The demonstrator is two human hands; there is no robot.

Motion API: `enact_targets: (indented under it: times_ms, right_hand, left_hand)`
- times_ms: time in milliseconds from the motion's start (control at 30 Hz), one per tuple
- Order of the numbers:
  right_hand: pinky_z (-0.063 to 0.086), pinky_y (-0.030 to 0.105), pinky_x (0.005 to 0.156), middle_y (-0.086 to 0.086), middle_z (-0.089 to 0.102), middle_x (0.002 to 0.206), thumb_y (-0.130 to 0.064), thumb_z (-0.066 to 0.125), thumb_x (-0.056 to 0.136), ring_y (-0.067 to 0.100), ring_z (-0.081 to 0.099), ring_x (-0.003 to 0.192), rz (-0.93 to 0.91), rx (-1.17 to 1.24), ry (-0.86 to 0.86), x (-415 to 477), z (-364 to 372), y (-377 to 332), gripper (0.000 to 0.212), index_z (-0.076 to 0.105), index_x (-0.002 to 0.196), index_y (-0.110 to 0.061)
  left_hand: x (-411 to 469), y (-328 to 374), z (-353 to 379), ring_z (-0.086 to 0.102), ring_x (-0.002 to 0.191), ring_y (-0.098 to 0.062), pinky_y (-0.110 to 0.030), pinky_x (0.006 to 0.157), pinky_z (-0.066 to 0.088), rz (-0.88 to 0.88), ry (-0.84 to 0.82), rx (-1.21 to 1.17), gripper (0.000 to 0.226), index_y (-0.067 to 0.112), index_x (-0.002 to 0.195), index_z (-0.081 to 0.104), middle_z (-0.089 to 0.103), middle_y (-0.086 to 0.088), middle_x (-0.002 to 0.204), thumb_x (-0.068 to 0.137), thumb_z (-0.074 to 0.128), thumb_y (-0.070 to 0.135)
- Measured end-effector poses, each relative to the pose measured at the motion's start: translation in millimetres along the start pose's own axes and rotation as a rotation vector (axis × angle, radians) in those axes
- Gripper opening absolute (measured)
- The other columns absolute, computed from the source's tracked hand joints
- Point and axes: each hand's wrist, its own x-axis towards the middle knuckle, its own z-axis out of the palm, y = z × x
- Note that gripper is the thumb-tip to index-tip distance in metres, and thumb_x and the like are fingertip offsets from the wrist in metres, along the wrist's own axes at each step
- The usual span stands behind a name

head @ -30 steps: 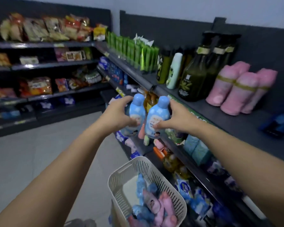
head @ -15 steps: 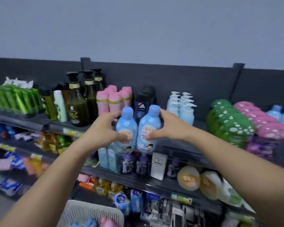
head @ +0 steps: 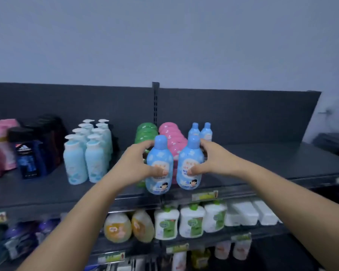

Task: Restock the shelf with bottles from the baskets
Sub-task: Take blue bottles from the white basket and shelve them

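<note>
Gripping one blue bottle apiece, both hands are seen raised in front of the top shelf (head: pixel 272 163). The left bottle (head: pixel 159 165) is clasped by the left hand (head: pixel 134 163), with the thumb laid across the label and the other fingers (head: pixel 145 144) wrapped behind the shoulder. The right bottle (head: pixel 190 163) is held likewise by the right hand (head: pixel 210 160), thumb on the label, fingers curled round the back near the neck. Both bottles are kept upright and side by side, just apart, over the front edge of the shelf; whether their bases rest on it cannot be told.

Behind them, at 12 o'clock, a row of green bottles (head: pixel 146 132) and a row of pink bottles (head: pixel 171 133) are lined up toward the dark back panel. At 1 o'clock, just beyond the right hand, two matching blue bottles (head: pixel 201 131) are stood near the panel. At 9 o'clock, a cluster of pale blue pump bottles (head: pixel 86 151) is set, with dark bottles (head: pixel 29 151) and pink packs (head: pixel 2 145) farther left. The stretch of shelf at 3 o'clock is bare.

On the shelf below, at 6 o'clock, yellow bottles (head: pixel 125 226) and white bottles with green labels (head: pixel 190 220) are ranged.
</note>
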Motion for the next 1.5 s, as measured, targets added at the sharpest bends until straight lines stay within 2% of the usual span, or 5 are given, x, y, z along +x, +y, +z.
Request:
enact_targets:
  times_ms: [367,600,1100,1333,1500]
  right_hand:
    - [0.053,0.02,0.074,-0.009,0.067,0.093,-0.001,0.079,0.068,-0.001,0.066,0.081,0.073,0.118,0.05,-6,-87,124,0.048,0.054,0.096,-0.031]
    - [0.051,0.016,0.067,-0.005,0.069,0.095,-0.001,0.077,0.069,0.001,0.068,0.081,0.131,0.123,0.052,23,-104,173,0.043,0.054,0.099,-0.021]
    - [0.048,0.014,0.065,-0.012,0.065,0.094,-0.009,0.078,0.069,-0.001,0.065,0.083,0.177,0.057,-0.002,118,-126,229,0.046,0.052,0.104,-0.026]
    - [0.055,0.035,0.087,-0.005,0.066,0.105,-0.008,0.077,0.067,0.009,0.066,0.096,0.131,0.083,-0.069,165,-128,256,0.056,0.052,0.113,-0.027]
    - [0.054,0.038,0.09,-0.007,0.067,0.109,-0.008,0.076,0.069,0.008,0.065,0.1,0.08,0.156,-0.128,192,-127,272,0.061,0.051,0.121,-0.029]
  left_hand:
    - [93,17,140,0.064,0.089,-0.016,-0.04,0.086,0.054,0.033,-0.01,-0.057,0.055,0.038,0.096,0.053,0.066,0.004,0.096,0.065,0.08,0.001]
    - [151,-3,181,0.059,0.105,-0.015,-0.036,0.091,0.05,0.045,-0.056,-0.044,0.064,0.024,0.123,0.048,0.06,0.005,0.115,0.069,0.075,0.004]
    - [233,-45,216,0.052,0.089,0.004,-0.009,0.073,0.038,-0.032,0.067,-0.027,0.058,0.036,0.121,0.05,0.052,0.027,0.096,0.077,0.063,0.001]
    - [260,-64,223,0.056,0.108,-0.014,-0.028,0.092,0.046,-0.133,0.137,-0.033,0.065,0.025,0.13,0.049,0.06,0.005,0.115,0.073,0.065,-0.003]
    - [277,-72,219,0.056,0.102,-0.01,-0.013,0.08,0.043,-0.154,0.147,-0.028,0.06,0.028,0.123,0.049,0.06,0.006,0.112,0.075,0.063,-0.007]
